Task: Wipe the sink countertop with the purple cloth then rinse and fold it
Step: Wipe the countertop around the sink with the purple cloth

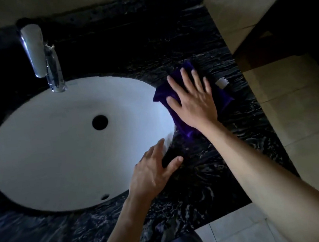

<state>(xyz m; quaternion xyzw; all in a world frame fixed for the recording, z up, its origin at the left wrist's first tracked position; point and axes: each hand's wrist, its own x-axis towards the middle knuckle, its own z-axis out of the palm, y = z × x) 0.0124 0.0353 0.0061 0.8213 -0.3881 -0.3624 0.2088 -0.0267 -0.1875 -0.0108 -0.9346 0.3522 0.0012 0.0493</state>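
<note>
At the basin's three o'clock, right hand (193, 105), fingers splayed, presses purple cloth (178, 122) flat on countertop (208, 165), left hand (154, 170) open, empty; wiping underway, rinsing and folding outstanding.

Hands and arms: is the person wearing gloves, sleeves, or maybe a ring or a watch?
No gloves. Both the left hand and the right hand are bare, and both forearms are uncovered as far as the picture shows, so no sleeves appear. No watch or bracelet shows at either wrist. The fingers look plain; the light is too dim to be sure about a ring.
</note>
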